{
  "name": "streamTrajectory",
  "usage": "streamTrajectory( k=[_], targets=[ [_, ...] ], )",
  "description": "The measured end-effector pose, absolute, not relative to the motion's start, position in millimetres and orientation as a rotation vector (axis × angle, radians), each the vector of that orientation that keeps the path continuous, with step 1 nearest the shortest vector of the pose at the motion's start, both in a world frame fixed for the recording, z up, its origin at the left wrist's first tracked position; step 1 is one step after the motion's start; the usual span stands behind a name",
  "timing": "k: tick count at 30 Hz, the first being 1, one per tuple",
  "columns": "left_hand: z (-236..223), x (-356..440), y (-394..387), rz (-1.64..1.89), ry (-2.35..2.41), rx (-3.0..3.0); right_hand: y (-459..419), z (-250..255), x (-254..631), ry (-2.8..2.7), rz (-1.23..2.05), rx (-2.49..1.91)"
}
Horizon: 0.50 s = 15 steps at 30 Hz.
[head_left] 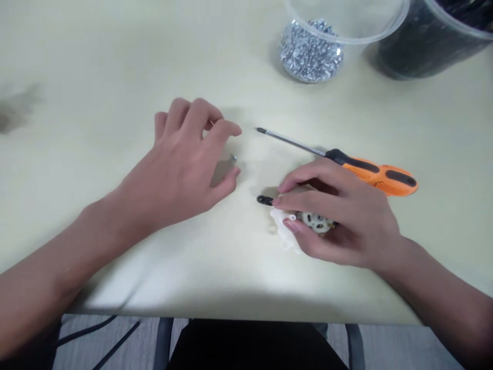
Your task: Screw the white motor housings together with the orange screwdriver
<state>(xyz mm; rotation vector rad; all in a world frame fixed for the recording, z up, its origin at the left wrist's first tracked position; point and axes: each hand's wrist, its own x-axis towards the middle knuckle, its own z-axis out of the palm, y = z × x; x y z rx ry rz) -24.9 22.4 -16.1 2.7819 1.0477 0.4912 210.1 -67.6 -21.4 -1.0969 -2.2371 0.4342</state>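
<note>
My left hand [188, 154] is over the pale table with its thumb and forefinger spread apart. A small metal screw [233, 159] shows in the gap between those two fingertips, apparently touched by neither. My right hand [342, 216] is closed around a small part with a round, cream-coloured face with dark holes [316, 222], which looks like a small motor. A white plastic piece [284, 231] sits by its thumb tip, and a short black tab with a hole [264, 200] sticks out past the forefinger. The palm hides much of the part.
Just beyond my right hand lies an orange and black screwdriver [379, 176], its tip pointing left. A clear tub [346, 38] with many silvery screws stands at the back right, beside another tub [414, 54] of dark pieces. The table's front edge [246, 319] runs near my lap.
</note>
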Motion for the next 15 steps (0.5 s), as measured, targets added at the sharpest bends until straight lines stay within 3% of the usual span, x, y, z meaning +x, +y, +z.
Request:
streamTrajectory(
  k=[5,15],
  targets=[
    [-17.2,-27.6,24.5,0.316,0.964,2.819,-69.5,-24.0,212.0,-2.254,0.415,-1.088],
    [-16.1,-24.0,27.8,0.326,0.893,2.816,-66.1,-23.0,209.2,-2.288,0.291,-0.934]
  ],
)
